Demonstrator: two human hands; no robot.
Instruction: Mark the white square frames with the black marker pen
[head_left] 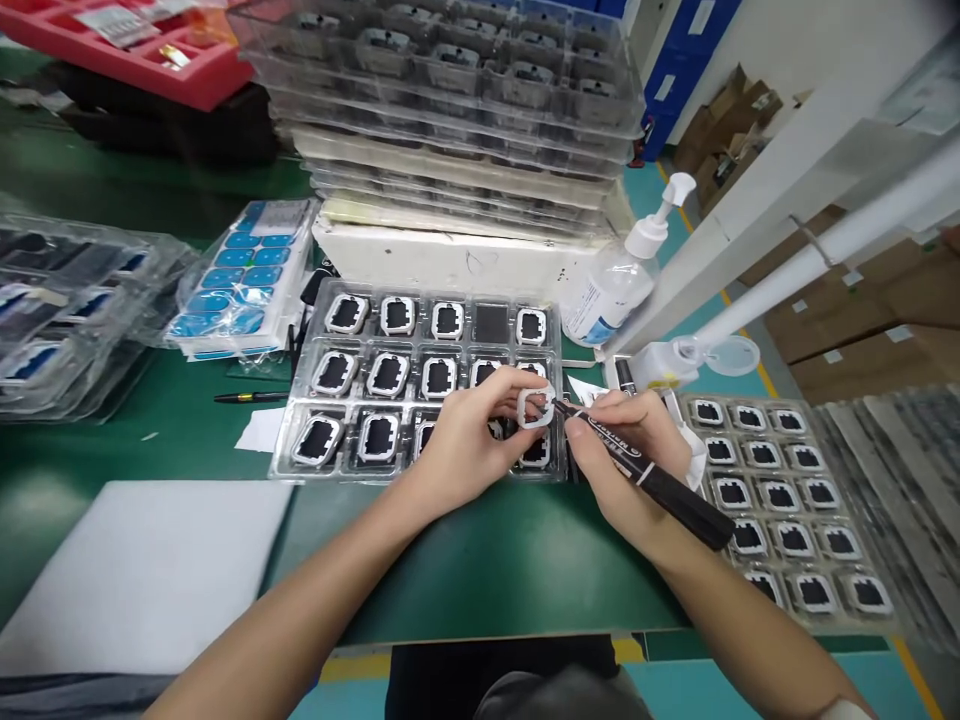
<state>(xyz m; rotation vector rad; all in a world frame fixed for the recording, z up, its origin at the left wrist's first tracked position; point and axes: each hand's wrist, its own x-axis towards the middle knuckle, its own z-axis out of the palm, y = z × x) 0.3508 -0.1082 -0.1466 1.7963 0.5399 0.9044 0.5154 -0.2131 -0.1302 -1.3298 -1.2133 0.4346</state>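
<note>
My left hand (480, 430) pinches a small pale square frame (535, 408) between thumb and fingers, above the right part of a clear tray (360, 392). In my right hand (634, 450) is a black marker (660, 485), its tip touching or very near the right side of that frame. Similar frames sit in the tray's compartments below; one compartment in the back row (492, 322) holds no frame. Some front compartments are hidden behind my left hand. A crumpled white tissue (694, 455) shows beside my right hand.
Stacked trays (465, 110) rise behind. A pump bottle (611, 290) and a lying bottle (667, 362) are at back right. Another filled tray (780, 500) is at right. Left are a white foam sheet (142, 570), a pen (251, 397) and blue-printed packs (240, 280).
</note>
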